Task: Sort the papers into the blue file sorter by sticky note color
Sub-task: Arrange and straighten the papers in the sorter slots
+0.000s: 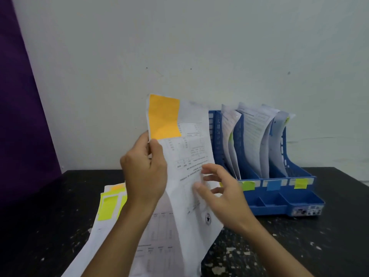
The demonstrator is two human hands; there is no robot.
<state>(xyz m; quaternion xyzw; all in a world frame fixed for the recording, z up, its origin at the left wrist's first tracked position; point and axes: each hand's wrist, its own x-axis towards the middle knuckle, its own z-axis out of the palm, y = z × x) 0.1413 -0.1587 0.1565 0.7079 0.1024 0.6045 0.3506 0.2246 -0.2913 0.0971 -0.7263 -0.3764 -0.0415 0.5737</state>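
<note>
Holding orange-noted paper (187, 156) in left hand (144, 168); right hand (221, 188) seemingly touching.

Soft, even indoor light with a cool grey cast fills the scene; no lamp or window shows. The pale wall (179, 47) is moderately bright, while the dark bench (299, 246) and the purple panel (20, 116) at the left edge sink into dimness. Shadows are faint and diffuse. No glare. The whole picture is slightly soft, and print on the held paper (189, 166) is smeared and unreadable. Wide-angle distortion tilts the panel's edge.
</note>
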